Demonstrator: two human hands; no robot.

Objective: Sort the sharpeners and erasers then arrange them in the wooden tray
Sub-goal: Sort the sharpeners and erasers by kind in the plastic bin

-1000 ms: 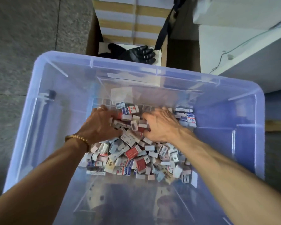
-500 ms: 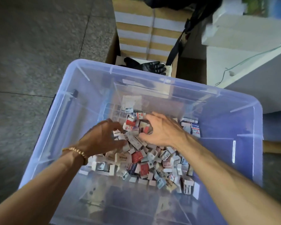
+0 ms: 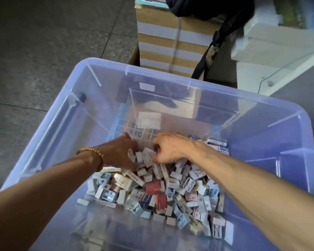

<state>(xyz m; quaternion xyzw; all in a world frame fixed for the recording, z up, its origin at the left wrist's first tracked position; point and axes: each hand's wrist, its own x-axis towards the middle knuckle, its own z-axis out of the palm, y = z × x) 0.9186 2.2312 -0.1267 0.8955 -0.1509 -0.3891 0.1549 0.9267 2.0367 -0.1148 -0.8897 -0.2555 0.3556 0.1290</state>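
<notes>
While heaped nearest in the clear bin [image 3: 43, 134], erasers and sharpeners [image 3: 158, 192] leave bare floor leftward. Deeper in, left hand [image 3: 120, 153] and right hand [image 3: 170, 147], fingers curled, clutching small boxes. Beyond the rim, stacked cartons [image 3: 170, 42].

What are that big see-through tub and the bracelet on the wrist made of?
The tub: probably plastic, glossy and bluish-clear, since the floor and boxes show through its walls and moulded ribs run along them. The bracelet on the left wrist: small round tan beads with a dull sheen, perhaps wood; too small to be sure.
</notes>
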